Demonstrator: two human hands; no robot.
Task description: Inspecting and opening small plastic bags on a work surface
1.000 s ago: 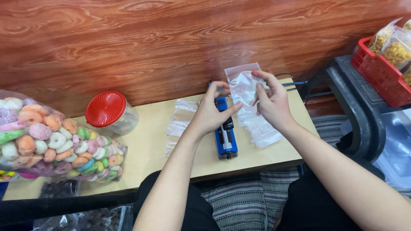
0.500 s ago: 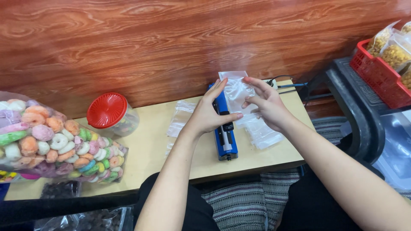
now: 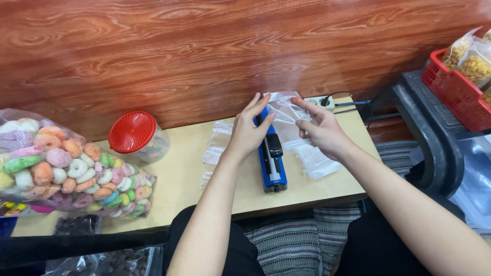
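My left hand (image 3: 248, 134) and my right hand (image 3: 321, 129) hold a small clear plastic bag (image 3: 284, 110) between their fingertips, above the far end of a blue heat sealer (image 3: 270, 156) that lies on the low wooden table (image 3: 186, 174). The left fingers pinch the bag's left edge, the right fingers its right edge. More clear bags (image 3: 313, 159) lie under my right hand, to the right of the sealer.
A stack of empty clear bags (image 3: 217, 145) lies left of the sealer. A jar with a red lid (image 3: 135, 135) and a big bag of coloured ring snacks (image 3: 66, 171) stand at the left. A red basket of packed snacks (image 3: 463, 76) sits at the right. A power strip (image 3: 322, 102) is by the wall.
Both hands have lowered the clear bag from up in the air toward the sealer's far end, and the bag now hangs flatter between the fingertips.
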